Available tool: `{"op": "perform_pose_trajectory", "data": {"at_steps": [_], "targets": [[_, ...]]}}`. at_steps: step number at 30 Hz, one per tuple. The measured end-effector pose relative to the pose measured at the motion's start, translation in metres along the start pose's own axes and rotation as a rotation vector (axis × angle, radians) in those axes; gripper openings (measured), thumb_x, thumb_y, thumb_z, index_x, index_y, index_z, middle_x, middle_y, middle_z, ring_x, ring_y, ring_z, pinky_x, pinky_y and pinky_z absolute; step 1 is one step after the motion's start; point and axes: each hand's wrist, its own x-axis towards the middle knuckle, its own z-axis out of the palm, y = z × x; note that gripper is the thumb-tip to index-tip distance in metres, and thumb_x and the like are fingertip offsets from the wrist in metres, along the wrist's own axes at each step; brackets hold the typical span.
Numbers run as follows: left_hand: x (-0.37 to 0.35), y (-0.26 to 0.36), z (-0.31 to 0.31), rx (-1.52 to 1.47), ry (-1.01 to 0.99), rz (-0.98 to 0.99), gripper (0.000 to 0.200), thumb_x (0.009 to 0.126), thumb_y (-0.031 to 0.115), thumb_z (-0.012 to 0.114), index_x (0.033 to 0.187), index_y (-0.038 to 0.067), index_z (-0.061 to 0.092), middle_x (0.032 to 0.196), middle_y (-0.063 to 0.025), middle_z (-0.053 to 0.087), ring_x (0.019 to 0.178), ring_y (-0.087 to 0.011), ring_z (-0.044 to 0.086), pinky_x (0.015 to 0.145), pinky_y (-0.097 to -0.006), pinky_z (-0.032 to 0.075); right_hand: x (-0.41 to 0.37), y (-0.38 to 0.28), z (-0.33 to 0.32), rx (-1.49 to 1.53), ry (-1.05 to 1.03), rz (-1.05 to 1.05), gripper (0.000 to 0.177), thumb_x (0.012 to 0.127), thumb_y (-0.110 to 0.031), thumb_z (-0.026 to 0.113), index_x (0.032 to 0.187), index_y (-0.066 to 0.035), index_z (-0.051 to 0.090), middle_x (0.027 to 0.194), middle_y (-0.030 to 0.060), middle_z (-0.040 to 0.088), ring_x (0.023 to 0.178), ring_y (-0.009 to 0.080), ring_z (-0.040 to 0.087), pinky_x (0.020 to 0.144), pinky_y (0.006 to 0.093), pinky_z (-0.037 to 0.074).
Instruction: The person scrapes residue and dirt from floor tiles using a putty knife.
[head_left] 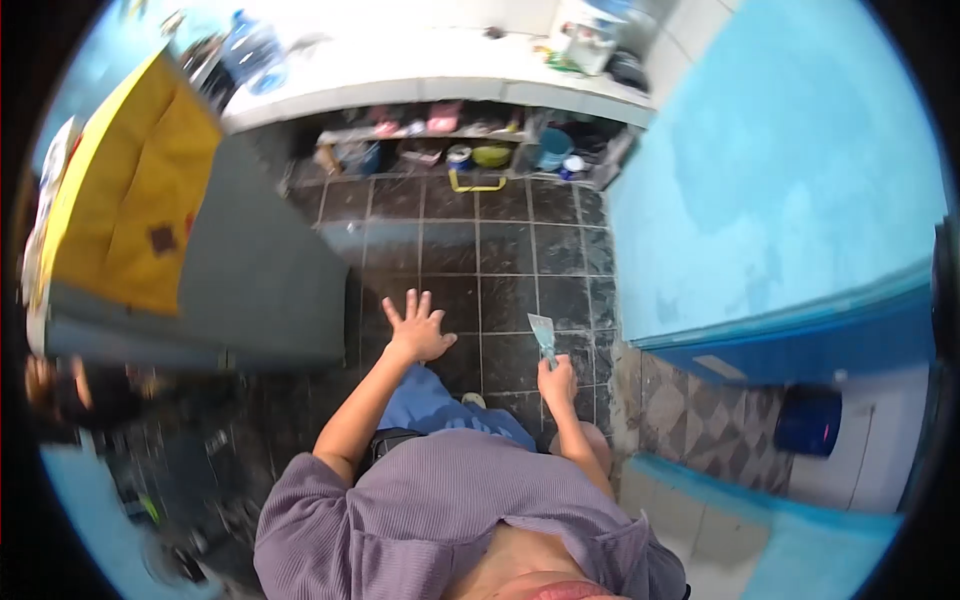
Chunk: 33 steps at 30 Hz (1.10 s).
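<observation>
My right hand grips the handle of a putty knife, whose flat, pale-smeared blade points forward over the dark tiled floor. To the left, my left hand is held out in front of me with its fingers spread and nothing in it. It appears above the floor, close to my blue trousers.
A light blue wall with smudges rises on the right. At left stands a grey cabinet with a yellow cover. Ahead, a white counter sits over shelves holding basins and pots. A yellow handle-shaped thing is near them.
</observation>
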Motion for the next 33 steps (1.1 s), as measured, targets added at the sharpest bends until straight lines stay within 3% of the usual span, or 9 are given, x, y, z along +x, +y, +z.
{"op": "perform_pose_trajectory", "data": {"at_steps": [7, 14, 17, 20, 22, 25, 28, 32, 33], "targets": [[0.061, -0.028, -0.108, 0.162, -0.04, 0.078, 0.086, 0.08, 0.069, 0.04, 0.142, 0.011, 0.031, 0.153, -0.0162, 0.001, 0.139, -0.0379, -0.011, 0.097, -0.0713, -0.012, -0.005, -0.048, -0.031, 0.025, 0.283, 0.283, 0.036, 0.085, -0.031, 0.053, 0.106, -0.001, 0.053, 0.093, 0.0268, 0.062, 0.091, 0.0439, 0.059, 0.08, 0.05, 0.044], [0.122, -0.018, -0.161, 0.169, 0.027, 0.261, 0.092, 0.078, 0.076, 0.032, 0.143, 0.011, 0.029, 0.153, -0.016, -0.002, 0.139, -0.0371, -0.013, 0.096, -0.0715, -0.013, 0.007, -0.091, -0.005, 0.267, 0.478, 0.234, 0.034, 0.085, -0.024, 0.053, 0.106, 0.003, 0.05, 0.09, 0.0293, 0.061, 0.088, 0.046, 0.058, 0.078, 0.0474, 0.045], [0.129, 0.002, -0.168, 0.205, -0.023, 0.363, 0.092, 0.079, 0.077, 0.029, 0.143, 0.011, 0.029, 0.153, -0.016, -0.003, 0.139, -0.0367, -0.014, 0.096, -0.0717, -0.013, -0.001, -0.088, 0.006, 0.32, 0.611, 0.157, 0.032, 0.085, -0.022, 0.057, 0.104, 0.004, 0.052, 0.078, 0.0194, 0.061, 0.074, 0.0326, 0.062, 0.069, 0.0406, 0.047], [0.122, 0.02, -0.169, 0.209, -0.086, 0.414, 0.093, 0.079, 0.078, 0.027, 0.144, 0.011, 0.027, 0.153, -0.0156, -0.004, 0.139, -0.0362, -0.015, 0.096, -0.0717, -0.014, -0.01, -0.103, 0.001, 1.019, 0.383, 0.303, 0.022, 0.085, -0.013, 0.054, 0.103, 0.0, 0.05, 0.06, 0.0019, 0.049, 0.041, 0.0072, 0.045, 0.036, 0.0244, 0.032], [0.113, 0.032, -0.174, 0.223, -0.107, 0.39, 0.094, 0.079, 0.078, 0.025, 0.144, 0.011, 0.026, 0.153, -0.015, -0.004, 0.139, -0.0357, -0.015, 0.096, -0.0716, -0.013, -0.009, -0.094, 0.004, 0.973, 0.413, 0.283, 0.024, 0.084, -0.011, 0.053, 0.105, -0.001, 0.048, 0.059, 0.0014, 0.049, 0.039, 0.0072, 0.042, 0.033, 0.023, 0.029], [0.101, 0.039, -0.186, 0.222, -0.137, 0.409, 0.095, 0.078, 0.079, 0.024, 0.145, 0.011, 0.024, 0.153, -0.0143, -0.005, 0.139, -0.0356, -0.015, 0.096, -0.0712, -0.013, -0.012, -0.085, -0.002, 0.773, 0.509, 0.302, 0.031, 0.079, -0.017, 0.059, 0.101, 0.004, 0.053, 0.084, 0.017, 0.061, 0.078, 0.0255, 0.061, 0.07, 0.0359, 0.046], [0.107, 0.038, -0.184, 0.227, -0.152, 0.411, 0.095, 0.078, 0.08, 0.023, 0.145, 0.012, 0.023, 0.153, -0.014, -0.006, 0.138, -0.0359, -0.016, 0.097, -0.071, -0.012, -0.028, -0.108, -0.034, 0.459, 0.672, 0.302, 0.033, 0.079, -0.018, 0.058, 0.103, 0.004, 0.054, 0.092, 0.0214, 0.061, 0.087, 0.0324, 0.06, 0.076, 0.0384, 0.046], [0.102, 0.047, -0.184, 0.241, -0.134, 0.469, 0.095, 0.078, 0.08, 0.023, 0.145, 0.013, 0.021, 0.153, -0.0138, -0.007, 0.138, -0.0362, -0.016, 0.097, -0.0707, -0.012, -0.039, -0.112, -0.05, 0.541, 0.786, 0.324, 0.031, 0.078, -0.014, 0.063, 0.102, 0.002, 0.051, 0.086, 0.0211, 0.061, 0.077, 0.0338, 0.062, 0.07, 0.0397, 0.047], [0.099, 0.052, -0.185, 0.227, -0.161, 0.478, 0.094, 0.079, 0.079, 0.022, 0.146, 0.013, 0.02, 0.153, -0.0137, -0.007, 0.138, -0.0363, -0.015, 0.097, -0.0708, -0.012, -0.044, -0.116, -0.059, 0.483, 0.782, 0.349, 0.031, 0.077, -0.012, 0.065, 0.1, 0.001, 0.049, 0.08, 0.0172, 0.061, 0.068, 0.0284, 0.061, 0.064, 0.0375, 0.046]]}}
